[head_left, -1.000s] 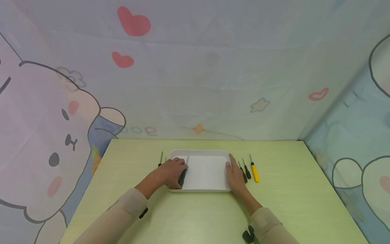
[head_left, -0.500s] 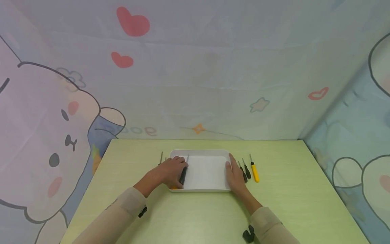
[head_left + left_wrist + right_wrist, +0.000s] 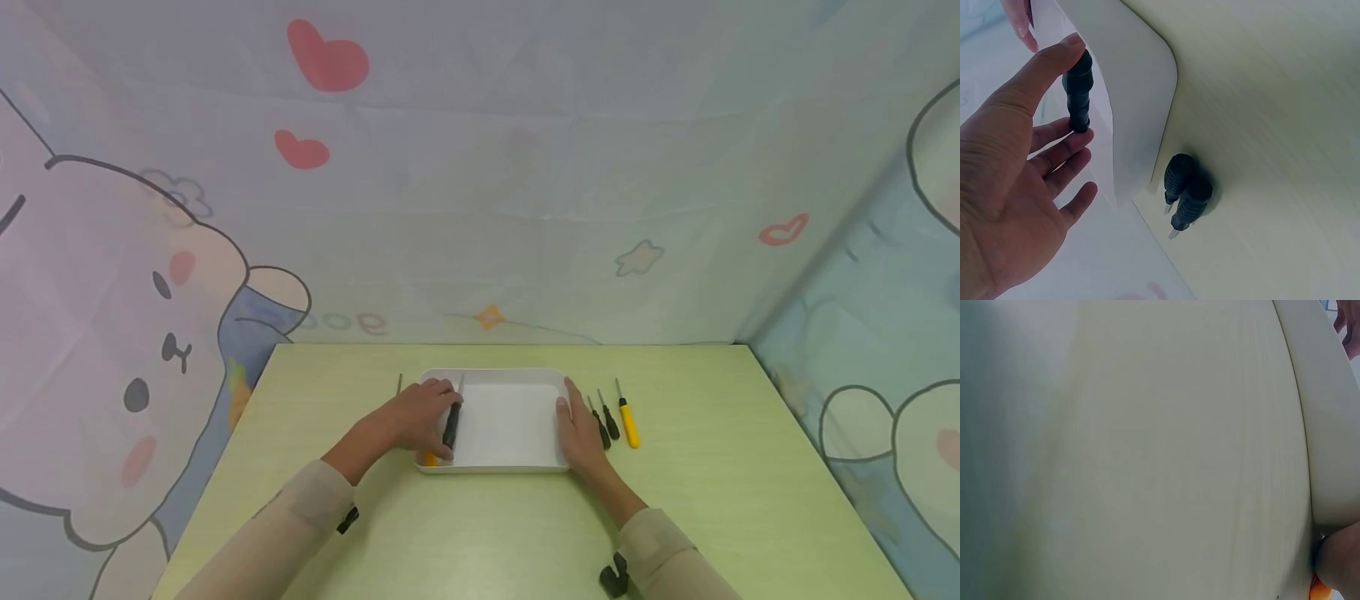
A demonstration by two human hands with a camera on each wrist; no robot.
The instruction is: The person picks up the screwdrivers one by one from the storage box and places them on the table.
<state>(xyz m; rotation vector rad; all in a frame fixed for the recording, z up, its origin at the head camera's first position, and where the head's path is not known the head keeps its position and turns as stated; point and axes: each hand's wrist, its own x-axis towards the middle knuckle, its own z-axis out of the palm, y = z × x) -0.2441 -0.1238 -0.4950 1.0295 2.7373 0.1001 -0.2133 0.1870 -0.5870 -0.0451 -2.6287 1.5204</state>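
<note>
My left hand (image 3: 422,417) reaches over the left side of a white tray (image 3: 510,470) and pinches a black-handled screwdriver (image 3: 452,425), whose thin shaft points toward the tray's far side. In the left wrist view the thumb presses one end of the black handle (image 3: 1079,94) and fingertips touch the other. A yellow handle end (image 3: 430,459) shows in the tray below that hand; the rest is hidden. My right hand (image 3: 579,433) holds the tray's right wall, thumb over the inner side and fingers along the outside.
Right of the tray lie a yellow-handled screwdriver (image 3: 629,425) and two black-handled screwdrivers (image 3: 611,425). Two more short black-handled screwdrivers (image 3: 1192,201) lie beside the tray's left wall, mostly behind my left hand in the head view. A printed cloth (image 3: 480,208) stands behind the table (image 3: 495,533).
My left hand has shifted slightly to the left and up, uncovering more of the black handle and the yellow handle end. The right hand and tray stay in place.
</note>
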